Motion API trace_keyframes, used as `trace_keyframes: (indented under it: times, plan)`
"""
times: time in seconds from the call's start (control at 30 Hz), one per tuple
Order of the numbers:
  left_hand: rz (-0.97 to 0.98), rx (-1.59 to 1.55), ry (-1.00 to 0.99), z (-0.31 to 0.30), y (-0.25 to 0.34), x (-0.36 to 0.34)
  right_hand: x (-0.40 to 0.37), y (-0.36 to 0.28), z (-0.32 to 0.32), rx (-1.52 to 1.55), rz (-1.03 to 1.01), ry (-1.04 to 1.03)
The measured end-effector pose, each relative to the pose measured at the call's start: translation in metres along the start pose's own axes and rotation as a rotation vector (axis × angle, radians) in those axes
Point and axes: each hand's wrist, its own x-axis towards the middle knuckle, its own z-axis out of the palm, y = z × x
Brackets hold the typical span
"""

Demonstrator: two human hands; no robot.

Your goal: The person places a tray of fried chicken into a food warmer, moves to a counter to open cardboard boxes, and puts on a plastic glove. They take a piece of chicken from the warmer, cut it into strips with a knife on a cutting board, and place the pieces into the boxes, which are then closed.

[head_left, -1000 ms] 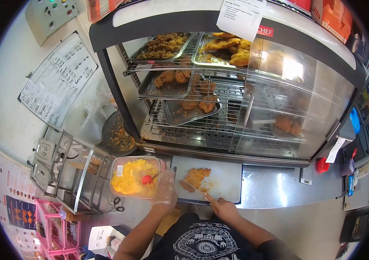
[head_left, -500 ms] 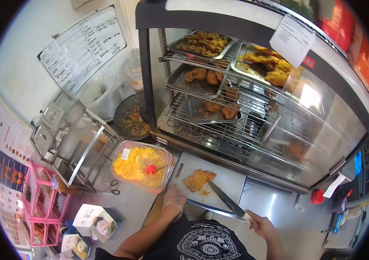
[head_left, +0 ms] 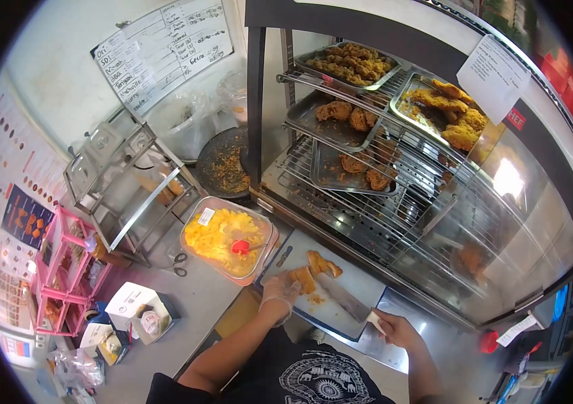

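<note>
On a white cutting board (head_left: 360,291), fried chicken (head_left: 302,277) lies cut into pieces, with crumbs below it. My left hand (head_left: 281,295), in a clear glove, touches the left pieces, its fingers close together. My right hand (head_left: 395,327) is closed round the white handle of a knife (head_left: 343,299). The blade, blurred, lies low over the board and points up-left toward the chicken. Left of the board stands a clear tub (head_left: 222,266) of yellow food with a red-handled utensil in it.
A glass display cabinet (head_left: 286,215) with trays of fried chicken stands behind the board. Left are a metal rack (head_left: 155,219), scissors (head_left: 179,264), a dark pan (head_left: 222,168), open food boxes (head_left: 139,310) and a pink rack (head_left: 64,296).
My left hand has moved up onto the chicken. The knife has turned flatter and lower, and some pieces now lie apart. The whole view has shifted.
</note>
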Motion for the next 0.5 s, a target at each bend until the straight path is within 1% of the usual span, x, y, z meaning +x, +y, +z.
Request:
trace_keyframes:
  times: [0.03,0.07,0.13,0.2,0.23,0.27,0.3,0.33,0.37,0.4,0.43,0.47,0.5]
  plan:
    - [-0.019,-0.042,0.031,0.005,0.002,0.001,0.009,-0.001,-0.003,0.043,-0.009,-0.031]
    - [-0.024,-0.003,0.045,0.007,0.004,0.000,0.017,0.001,-0.005,0.087,-0.019,-0.060]
    - [-0.032,0.073,0.067,-0.012,0.045,-0.008,0.028,0.005,-0.008,0.107,-0.005,-0.100]
    - [-0.005,-0.006,0.117,0.001,0.036,-0.007,0.035,0.003,-0.007,0.131,0.015,-0.139]
    - [0.007,-0.045,0.144,0.006,0.033,-0.008,0.040,0.011,-0.001,0.102,0.007,-0.112]
    - [-0.048,0.013,0.103,0.011,0.030,-0.009,0.039,0.016,0.003,0.086,-0.005,-0.097]
    - [-0.104,0.071,0.060,-0.003,0.059,-0.016,0.036,0.021,0.007,0.071,-0.015,-0.082]
    - [-0.159,0.127,0.015,-0.007,0.076,-0.019,0.033,0.027,0.013,0.056,-0.025,-0.067]
    - [-0.106,0.197,0.080,0.003,0.074,-0.021,0.029,0.035,0.022,0.123,-0.011,-0.059]
    - [-0.050,0.268,0.143,0.018,0.067,-0.026,0.025,0.040,0.030,0.095,-0.029,-0.040]
    - [0.010,0.338,0.202,0.029,0.061,-0.030,0.025,0.052,0.038,0.137,-0.065,-0.065]
    - [0.064,0.330,0.206,0.038,0.053,-0.033,0.030,0.062,0.045,0.178,-0.101,-0.090]
    - [0.116,0.323,0.211,0.043,0.047,-0.037,0.032,0.061,0.048,0.182,-0.091,-0.094]
